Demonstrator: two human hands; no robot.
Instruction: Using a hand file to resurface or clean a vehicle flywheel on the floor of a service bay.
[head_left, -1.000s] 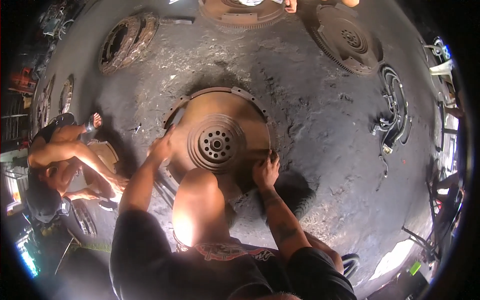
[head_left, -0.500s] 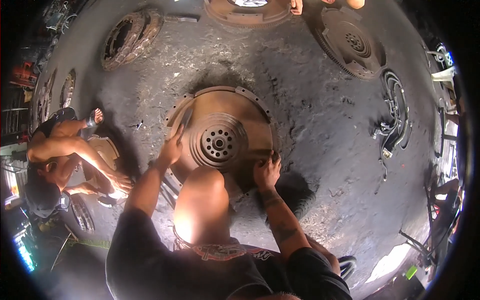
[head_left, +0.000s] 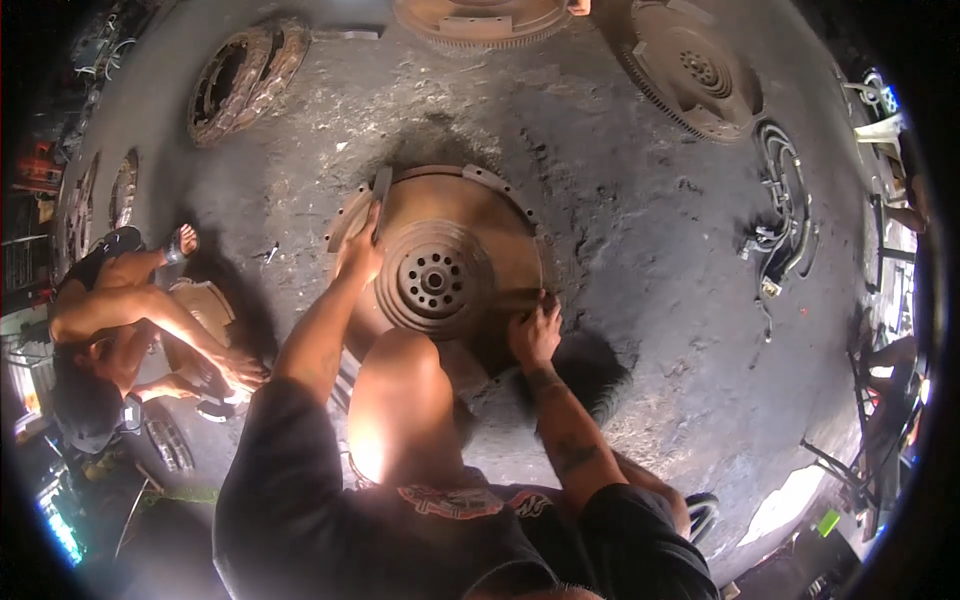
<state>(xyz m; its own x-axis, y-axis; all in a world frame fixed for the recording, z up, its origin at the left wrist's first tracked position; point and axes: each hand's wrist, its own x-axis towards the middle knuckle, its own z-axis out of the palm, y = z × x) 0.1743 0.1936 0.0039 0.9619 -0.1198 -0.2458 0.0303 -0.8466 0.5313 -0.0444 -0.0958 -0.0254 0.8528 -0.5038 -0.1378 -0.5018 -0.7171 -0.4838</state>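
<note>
A large round rusty-brown flywheel [head_left: 500, 235], with stepped rings and a ring of bolt holes at its centre, stands in front of my bent knee. My left hand [head_left: 360, 250] is closed around a flat, narrow dark bar-like tool [head_left: 383, 190], held against the upper left of the flywheel's face. The tool's exact kind does not show. At the lower right edge, my right hand [head_left: 537, 332] grips the flywheel's rim, fingers curled over it. My knee and arms hide part of the lower rim.
Another toothed flywheel [head_left: 695, 75] lies far right, and one [head_left: 480, 28] with a person's hand beside it lies far ahead. Rusty rings [head_left: 245, 85] rest far left. A cable bundle [head_left: 785, 210] lies right. A seated person [head_left: 150, 310] works at left.
My left hand has slid up and slightly right across the flywheel, and the bar-like tool now points more upright. My right hand stays on the rim. The view has shifted slightly.
</note>
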